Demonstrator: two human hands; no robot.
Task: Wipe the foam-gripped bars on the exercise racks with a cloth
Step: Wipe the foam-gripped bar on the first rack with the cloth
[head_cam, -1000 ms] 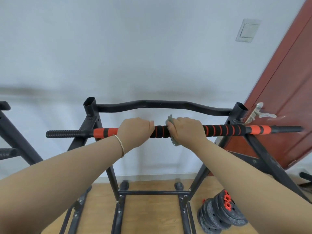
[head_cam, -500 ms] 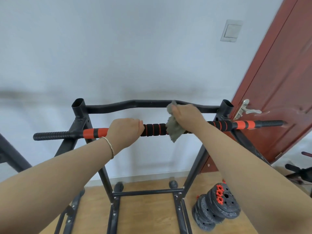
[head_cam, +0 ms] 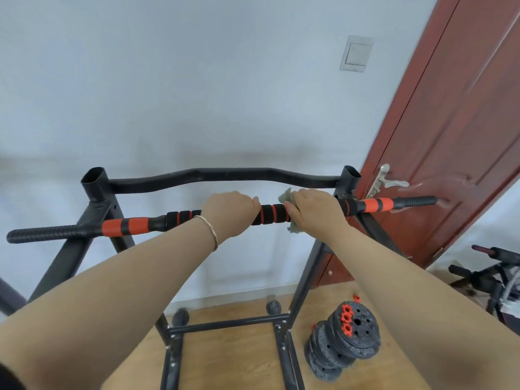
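1. The foam-gripped bar [head_cam: 271, 215] lies across the top of the black rack [head_cam: 95, 187]. It runs from about 9 o'clock to 3 o'clock in the view and is banded in orange and black foam.
2. The left hand [head_cam: 228, 212] wraps over the bar with its fingers curled round the foam. It appears to be steadying the bar.
3. The right hand [head_cam: 313, 212], at 3 o'clock of the left, is closed over the grey cloth [head_cam: 285, 197] and presses it onto the bar. Cloth tufts poke out at 12 and 6 o'clock beside the knuckles.
4. The step in hand seems to be wiping the right-hand stretch of foam.
5. To do it well, the cloth should wrap the bar's whole girth and slide toward 3 o'clock as far as the rack's upright.
6. The foam looks soft and ribbed, so a twisting rub probably reaches the grooves better than a straight drag.
7. The bar could roll or shift on the rack, so the left hand's firm hold matters.
8. The weight plates [head_cam: 351, 333] on the floor at 5 o'clock and the door [head_cam: 450, 136] at 2 o'clock are well apart from the work.
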